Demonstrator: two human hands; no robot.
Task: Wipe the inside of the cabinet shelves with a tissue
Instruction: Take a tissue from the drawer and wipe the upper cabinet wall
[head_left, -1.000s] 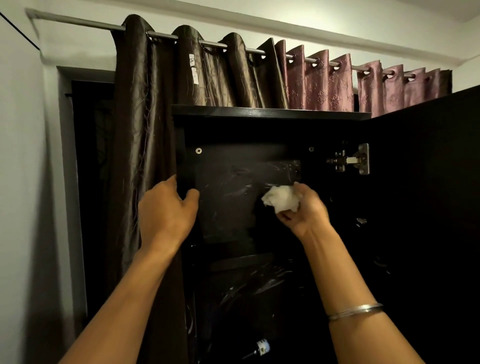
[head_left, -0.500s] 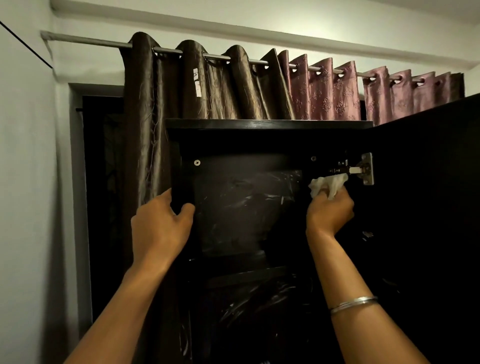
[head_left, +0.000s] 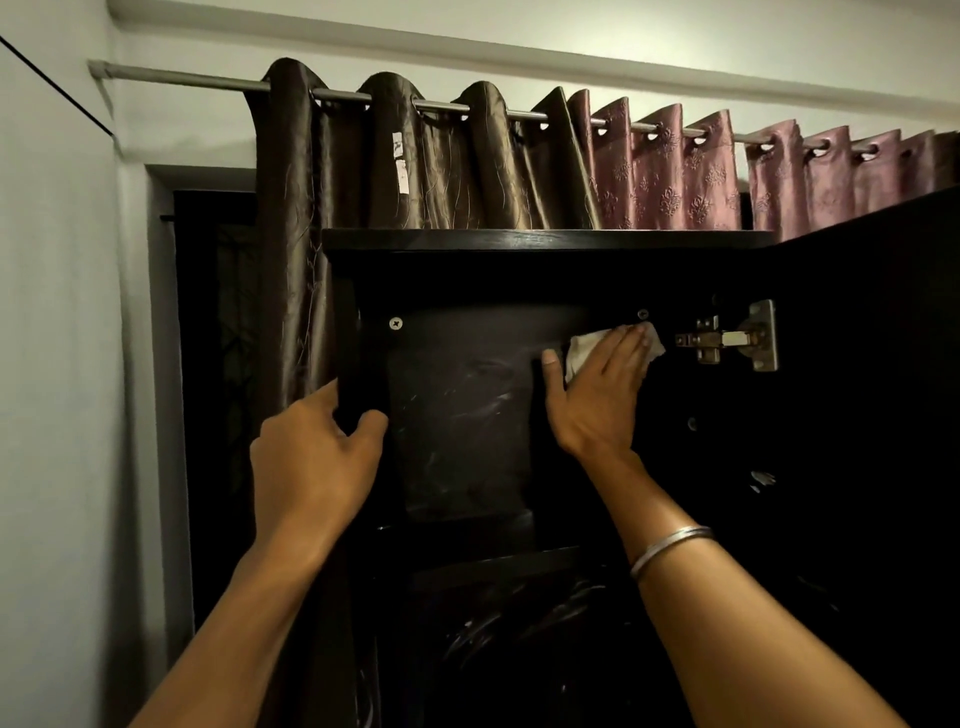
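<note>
A tall black cabinet stands open in front of me, its top compartment at eye level. My right hand lies flat with straight fingers on a white tissue, pressing it against the upper back panel near the top right corner. My left hand grips the cabinet's left side panel, thumb inside and fingers around the outer edge. The lower shelves are dark and show only faint smears.
The cabinet door hangs open at the right on a metal hinge just beside the tissue. Brown and pink curtains hang behind the cabinet from a rod. A white wall is close on the left.
My right hand has gone from holding the bunched tissue low in the compartment to pressing it flat with open fingers high on the back panel. The left hand keeps its grip.
</note>
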